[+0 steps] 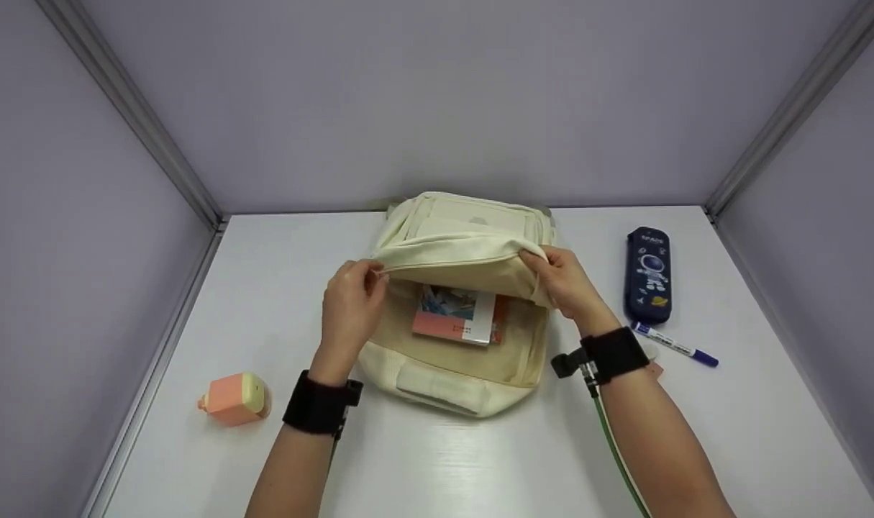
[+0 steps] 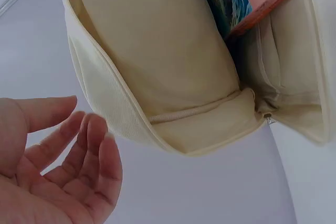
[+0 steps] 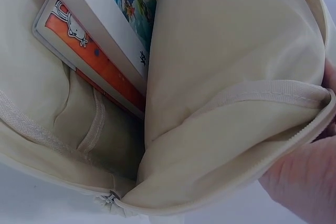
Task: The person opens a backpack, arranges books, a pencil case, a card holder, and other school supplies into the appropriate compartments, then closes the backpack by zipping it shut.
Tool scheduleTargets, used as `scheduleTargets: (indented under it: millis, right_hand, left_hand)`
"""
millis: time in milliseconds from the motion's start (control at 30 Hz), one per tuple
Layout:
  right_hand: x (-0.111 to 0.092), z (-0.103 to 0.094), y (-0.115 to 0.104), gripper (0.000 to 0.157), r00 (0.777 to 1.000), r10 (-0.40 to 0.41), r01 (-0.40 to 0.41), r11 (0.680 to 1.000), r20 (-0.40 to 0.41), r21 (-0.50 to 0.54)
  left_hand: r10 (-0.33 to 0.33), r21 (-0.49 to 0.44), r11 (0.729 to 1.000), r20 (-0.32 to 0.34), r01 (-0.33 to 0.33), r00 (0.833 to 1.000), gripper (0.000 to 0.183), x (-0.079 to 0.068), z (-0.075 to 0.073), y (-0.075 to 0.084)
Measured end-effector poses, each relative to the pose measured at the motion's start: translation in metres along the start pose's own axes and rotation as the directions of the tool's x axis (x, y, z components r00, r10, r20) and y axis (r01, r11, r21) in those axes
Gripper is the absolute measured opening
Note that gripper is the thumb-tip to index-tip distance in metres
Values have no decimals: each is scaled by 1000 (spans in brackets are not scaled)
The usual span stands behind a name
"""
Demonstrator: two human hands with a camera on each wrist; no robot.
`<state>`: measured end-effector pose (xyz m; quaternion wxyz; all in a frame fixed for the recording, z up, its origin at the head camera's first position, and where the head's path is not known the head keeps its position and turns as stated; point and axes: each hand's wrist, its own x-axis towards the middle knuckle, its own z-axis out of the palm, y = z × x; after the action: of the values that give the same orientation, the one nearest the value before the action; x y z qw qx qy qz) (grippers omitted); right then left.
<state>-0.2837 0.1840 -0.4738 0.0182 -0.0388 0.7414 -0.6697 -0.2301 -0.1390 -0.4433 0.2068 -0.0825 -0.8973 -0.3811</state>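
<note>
A cream backpack (image 1: 472,216) lies on the white table with its main compartment unzipped. Inside rest a thick book (image 1: 447,325) with a pink and blue cover and, beneath it, an orange book (image 3: 94,66). My right hand (image 1: 566,280) grips the right edge of the raised flap (image 1: 451,253), thumb on the zipper side; its fingers are mostly hidden in the right wrist view. My left hand (image 2: 68,166) is at the flap's left edge, fingers loosely bent and thumb apart from them, nothing between them. A zipper pull (image 2: 269,118) hangs at the opening's corner.
On the left stands a pink and yellow bottle-like container (image 1: 237,399), lying on its side. To the right are a dark blue space-themed pencil case (image 1: 649,277) and a blue-capped marker (image 1: 674,344). A small pink item (image 1: 655,369) is partly hidden by the right wrist. Walls enclose the table.
</note>
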Motion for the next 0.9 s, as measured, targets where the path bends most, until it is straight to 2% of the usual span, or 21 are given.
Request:
scheduleTargets:
  millis: [67,133,267,400,500,600,700,800,900]
  right_hand:
    - [0,0,0,24,1000,0,0,1000,1,-3]
    - [-1,0,-1,24,1000,4,-4,1000,5,-8]
    - [-5,1,-5,26,999,22,-22,999,30,-28]
    - [-17,4,-21,30,997,22,-14,995,78,-102]
    - [-26,7,-31,29,994,6,13,985,110,-174]
    - [-29,6,-28,26,989,-15,49,972,147,-230]
    - [-28,3,-14,23,983,-43,95,952,180,-292]
    - [-25,-2,3,21,977,-68,139,923,204,-358]
    - [-28,-4,10,18,972,-89,174,894,217,-412]
  left_hand:
    - [27,34,999,-22,-27,999,22,6,0,-3]
    - [47,47,998,0,-47,999,32,11,1,-7]
    - [51,13,999,135,-53,990,46,18,5,-15]
    - [10,-37,999,280,1,960,55,20,10,-20]
    - [-4,-36,999,334,17,943,51,18,15,-24]
    - [2,-4,1000,347,0,938,38,15,19,-28]
    - [18,36,999,327,-31,945,27,9,22,-31]
    - [49,51,996,298,-67,953,25,0,23,-34]
    - [82,59,993,284,-102,955,24,-10,24,-36]
